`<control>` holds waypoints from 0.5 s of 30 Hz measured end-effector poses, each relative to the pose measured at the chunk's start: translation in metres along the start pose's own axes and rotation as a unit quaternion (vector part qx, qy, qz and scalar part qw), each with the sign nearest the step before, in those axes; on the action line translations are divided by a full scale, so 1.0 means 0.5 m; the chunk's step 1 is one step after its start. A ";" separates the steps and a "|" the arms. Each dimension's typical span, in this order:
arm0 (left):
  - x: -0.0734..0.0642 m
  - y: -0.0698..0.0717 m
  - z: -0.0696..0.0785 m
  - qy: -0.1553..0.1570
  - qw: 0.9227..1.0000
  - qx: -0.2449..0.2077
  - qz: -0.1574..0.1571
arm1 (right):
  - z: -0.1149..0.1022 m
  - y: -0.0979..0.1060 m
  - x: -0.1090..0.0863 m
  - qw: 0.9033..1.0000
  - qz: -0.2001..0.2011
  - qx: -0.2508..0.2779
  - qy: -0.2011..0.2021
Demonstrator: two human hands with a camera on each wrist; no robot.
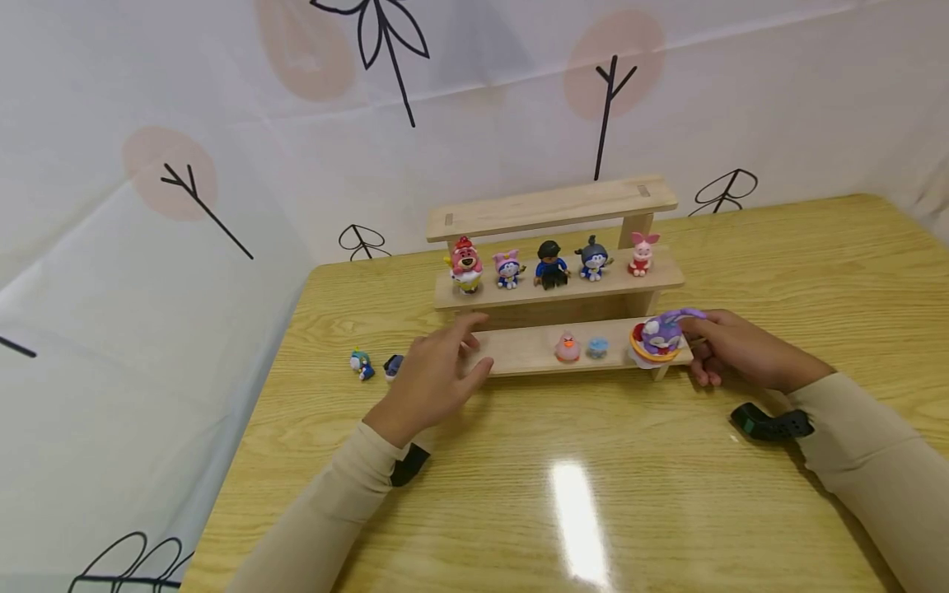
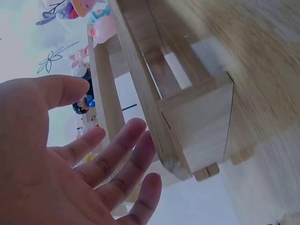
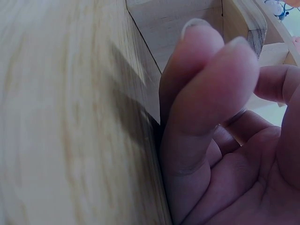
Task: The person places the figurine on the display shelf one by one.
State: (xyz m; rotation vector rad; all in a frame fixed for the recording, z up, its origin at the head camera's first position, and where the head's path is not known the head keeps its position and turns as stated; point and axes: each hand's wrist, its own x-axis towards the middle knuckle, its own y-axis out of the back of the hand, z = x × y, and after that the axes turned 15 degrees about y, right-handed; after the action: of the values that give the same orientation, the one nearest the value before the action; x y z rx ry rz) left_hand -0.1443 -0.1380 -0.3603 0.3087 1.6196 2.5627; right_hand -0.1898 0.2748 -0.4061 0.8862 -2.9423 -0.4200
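Observation:
At the right end of the lower shelf (image 1: 511, 350), my right hand (image 1: 730, 350) pinches a purple toy figure (image 1: 662, 333) sitting in an orange-rimmed white base. Its thumb-side grip is partly hidden behind the figure; the other fingers (image 3: 211, 98) curl down near the tabletop beside the shelf's end. My left hand (image 1: 432, 375) is at the shelf's left end, fingers spread and loosely bent, with nothing in the palm. On that same shelf stand a pink bird figure (image 1: 567, 347) and a small light-blue piece (image 1: 597, 347).
On the middle tier (image 1: 489, 300) stand a pink bear figure (image 1: 466, 265), a pink piglet figure (image 1: 641, 254) and several others. A bare top plank (image 1: 549, 206) rises behind. Left of my left hand lie a teal-and-blue figure (image 1: 362, 364) and a dark-blue figure (image 1: 393, 366) on the wooden table (image 1: 474, 478).

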 end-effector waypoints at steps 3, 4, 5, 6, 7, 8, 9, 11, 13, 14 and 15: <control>0.000 0.004 -0.007 0.004 1.000 0.002 -0.002 | 0.000 0.000 0.000 1.000 -0.002 0.001 0.000; 0.000 0.005 -0.011 0.006 1.000 0.003 -0.003 | 0.000 0.000 0.000 1.000 -0.001 0.001 0.000; 0.000 0.007 -0.015 0.007 1.000 0.003 -0.003 | 0.000 0.000 0.000 1.000 -0.001 0.002 0.000; 0.000 0.010 -0.020 0.009 1.000 0.005 -0.004 | 0.000 0.001 0.000 1.000 -0.001 0.003 0.000; 0.000 0.013 -0.024 0.014 1.000 0.005 -0.005 | 0.001 0.001 0.000 1.000 -0.001 0.004 0.000; 0.000 0.016 -0.029 0.019 1.000 0.005 -0.005 | 0.001 0.001 0.000 1.000 -0.001 0.005 0.000; 0.000 0.019 -0.034 0.025 1.000 0.004 -0.007 | 0.001 0.001 0.000 1.000 -0.001 0.005 0.000; -0.001 0.026 -0.044 0.038 0.999 0.004 -0.011 | 0.002 0.002 0.000 1.000 -0.002 0.007 0.001; -0.003 0.035 -0.056 0.053 0.998 0.005 -0.015 | 0.002 0.002 0.000 1.000 -0.003 0.007 0.000; -0.004 0.039 -0.063 0.055 0.998 0.006 -0.016 | 0.001 0.002 0.000 1.000 -0.003 0.007 -0.001; -0.004 0.043 -0.070 0.058 0.998 0.009 -0.016 | 0.002 0.001 0.000 1.000 -0.003 0.007 -0.002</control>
State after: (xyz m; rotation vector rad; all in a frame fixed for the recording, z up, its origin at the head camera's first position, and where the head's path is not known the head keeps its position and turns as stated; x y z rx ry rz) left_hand -0.1492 -0.1787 -0.3558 0.1360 1.6712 2.5888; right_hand -0.1902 0.2757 -0.4066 0.8981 -2.9507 -0.4038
